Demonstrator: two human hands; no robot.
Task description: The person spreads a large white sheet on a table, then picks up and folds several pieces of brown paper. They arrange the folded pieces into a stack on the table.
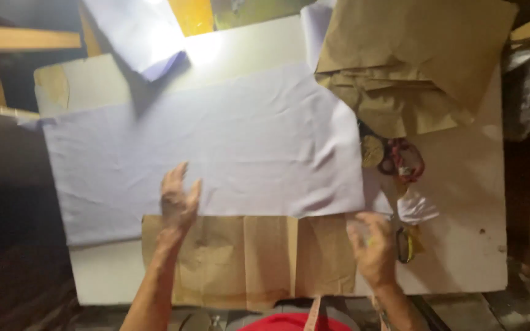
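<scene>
A large pale lavender cloth (216, 147) lies spread flat across a white table (461, 245). Under its near edge sits a creased sheet of brown paper (259, 257). My left hand (178, 205) rests flat on the cloth's near edge, fingers apart, partly over the brown paper. My right hand (375, 245) is at the cloth's near right corner, fingers spread, touching the edge where cloth meets brown paper. Neither hand grips anything.
A pile of crumpled brown paper (412, 61) covers the table's far right. Red-handled scissors (406, 160) and a round yellowish object (372, 150) lie right of the cloth. More pale fabric (142, 30) hangs at the back. A yellow-black item (407, 244) sits beside my right hand.
</scene>
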